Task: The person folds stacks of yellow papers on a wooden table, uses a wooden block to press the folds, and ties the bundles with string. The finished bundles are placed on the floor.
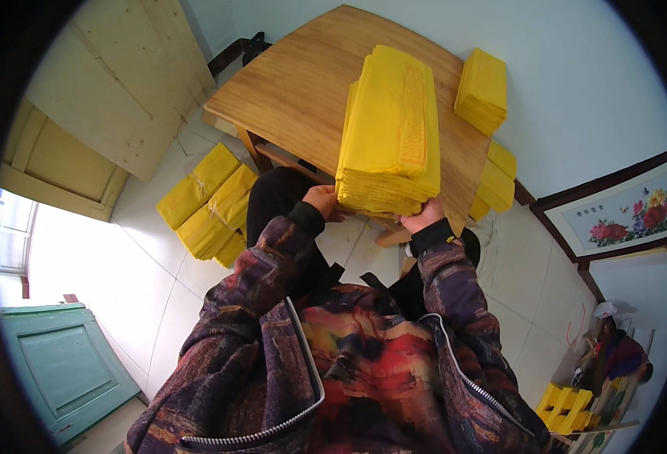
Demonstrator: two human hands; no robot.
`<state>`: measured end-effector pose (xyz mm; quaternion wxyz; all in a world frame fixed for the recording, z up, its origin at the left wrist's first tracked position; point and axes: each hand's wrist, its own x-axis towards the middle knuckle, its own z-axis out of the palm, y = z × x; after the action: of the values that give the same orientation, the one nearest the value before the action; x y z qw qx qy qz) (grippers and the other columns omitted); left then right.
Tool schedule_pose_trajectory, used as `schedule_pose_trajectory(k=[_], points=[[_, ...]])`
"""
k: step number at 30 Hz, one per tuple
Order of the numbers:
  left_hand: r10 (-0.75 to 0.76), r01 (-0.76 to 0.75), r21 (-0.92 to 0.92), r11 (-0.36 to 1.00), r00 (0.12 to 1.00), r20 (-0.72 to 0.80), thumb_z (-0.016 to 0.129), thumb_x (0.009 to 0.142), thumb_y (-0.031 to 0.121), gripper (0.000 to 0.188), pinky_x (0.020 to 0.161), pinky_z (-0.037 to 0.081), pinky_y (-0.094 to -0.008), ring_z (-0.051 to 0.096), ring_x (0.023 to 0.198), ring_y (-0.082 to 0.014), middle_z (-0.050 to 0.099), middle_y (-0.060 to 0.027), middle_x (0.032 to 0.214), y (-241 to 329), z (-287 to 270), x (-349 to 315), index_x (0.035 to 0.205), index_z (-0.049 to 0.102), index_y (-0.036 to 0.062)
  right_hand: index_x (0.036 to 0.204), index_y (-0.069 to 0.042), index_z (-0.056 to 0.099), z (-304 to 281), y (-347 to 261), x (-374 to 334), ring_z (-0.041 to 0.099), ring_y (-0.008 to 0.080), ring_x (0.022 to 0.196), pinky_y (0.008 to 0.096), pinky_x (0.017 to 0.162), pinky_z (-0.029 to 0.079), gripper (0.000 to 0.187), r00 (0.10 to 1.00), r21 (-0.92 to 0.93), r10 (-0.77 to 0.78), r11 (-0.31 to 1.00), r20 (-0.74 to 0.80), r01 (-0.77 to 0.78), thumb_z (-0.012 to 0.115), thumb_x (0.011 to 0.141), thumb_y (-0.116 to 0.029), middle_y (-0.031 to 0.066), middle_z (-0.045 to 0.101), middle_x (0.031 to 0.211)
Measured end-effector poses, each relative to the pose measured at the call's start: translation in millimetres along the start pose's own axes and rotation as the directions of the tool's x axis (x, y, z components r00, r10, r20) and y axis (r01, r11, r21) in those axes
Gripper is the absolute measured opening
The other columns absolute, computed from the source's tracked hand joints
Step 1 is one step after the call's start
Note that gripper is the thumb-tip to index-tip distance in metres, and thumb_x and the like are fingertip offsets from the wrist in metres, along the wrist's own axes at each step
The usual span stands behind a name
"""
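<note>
A thick stack of yellow paper (383, 129) with a band of orange-red print lies at the near right part of the wooden table (288, 83). Its layered near edge juts toward me. My left hand (322, 201) is closed on the stack's near left lower corner. At the near right lower corner, my right hand (423, 216) grips the same stack, its thumb up against the edge. Some fingers of both hands are hidden beneath the paper.
More yellow paper bundles (209, 200) sit on the floor left of the table. Another paper stack (482, 89) is at the table's right edge, with further bundles (494, 181) below. A framed flower picture (628, 204) stands at right, a green cabinet door (65, 363) at lower left.
</note>
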<state>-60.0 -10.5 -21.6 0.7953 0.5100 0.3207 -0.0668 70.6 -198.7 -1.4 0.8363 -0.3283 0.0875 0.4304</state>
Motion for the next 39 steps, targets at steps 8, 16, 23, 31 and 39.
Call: schedule_pose_trajectory(k=[8,16,23,31,39], points=[[0.012,-0.012,0.011,1.000,1.000,0.024,0.051,0.088,0.017,0.022,0.056,0.052,-0.0257,0.066,0.076,-0.0190,0.066,-0.0072,0.094,-2.3,-1.5,2.0,0.105,0.060,0.0059,0.113,-0.005,0.052,3.4,2.1,-1.6,0.049,0.0271,0.109,0.0433,0.092,0.040,0.033,1.000,0.057,-0.001,0.998,-0.026,0.002,0.049,0.087,-0.027,0.0084,0.053,0.117],[-0.035,0.040,-0.066,0.997,0.996,0.078,0.051,0.088,0.017,0.022,0.064,0.053,-0.0320,0.065,0.083,-0.0228,0.065,-0.0079,0.099,-3.9,-9.3,5.5,0.107,0.058,0.0095,0.116,-0.004,0.050,13.4,-2.0,-5.5,0.054,0.0234,0.104,0.0397,0.087,0.045,0.036,0.998,-0.135,0.027,0.991,0.052,-0.019,0.050,0.089,-0.027,0.0091,0.054,0.114],[0.111,-0.111,-0.065,0.992,0.994,0.005,0.051,0.087,0.013,0.025,0.065,0.053,-0.0335,0.063,0.082,-0.0209,0.063,-0.0062,0.101,-8.3,-8.2,6.2,0.112,0.055,0.0106,0.115,-0.002,0.051,8.4,-10.4,-5.2,0.055,0.0187,0.098,0.0336,0.082,0.047,0.035,1.000,-0.425,-0.022,0.905,0.002,0.020,0.050,0.090,-0.026,0.0087,0.058,0.106],[0.163,-0.157,-0.081,0.984,0.985,0.064,0.054,0.083,0.009,0.029,0.058,0.052,-0.0257,0.060,0.078,-0.0118,0.060,0.0008,0.099,-9.2,-15.4,9.1,0.112,0.052,0.0099,0.104,0.000,0.056,6.3,-29.4,9.2,0.056,0.0157,0.087,0.0280,0.070,0.046,0.033,0.987,-0.621,-0.159,0.770,0.038,0.148,0.045,0.092,-0.029,0.0076,0.059,0.099],[0.630,-0.506,0.502,0.701,0.770,-0.104,0.060,0.079,0.013,0.027,0.070,0.048,-0.0299,0.061,0.077,-0.0214,0.062,-0.0133,0.089,8.1,-24.3,19.2,0.101,0.054,-0.0011,0.116,-0.002,0.050,23.8,-54.1,47.3,0.054,0.0228,0.097,0.0328,0.084,0.043,0.042,1.000,-0.506,0.001,0.863,-0.004,-0.003,0.037,0.093,-0.035,0.0115,0.056,0.110]])
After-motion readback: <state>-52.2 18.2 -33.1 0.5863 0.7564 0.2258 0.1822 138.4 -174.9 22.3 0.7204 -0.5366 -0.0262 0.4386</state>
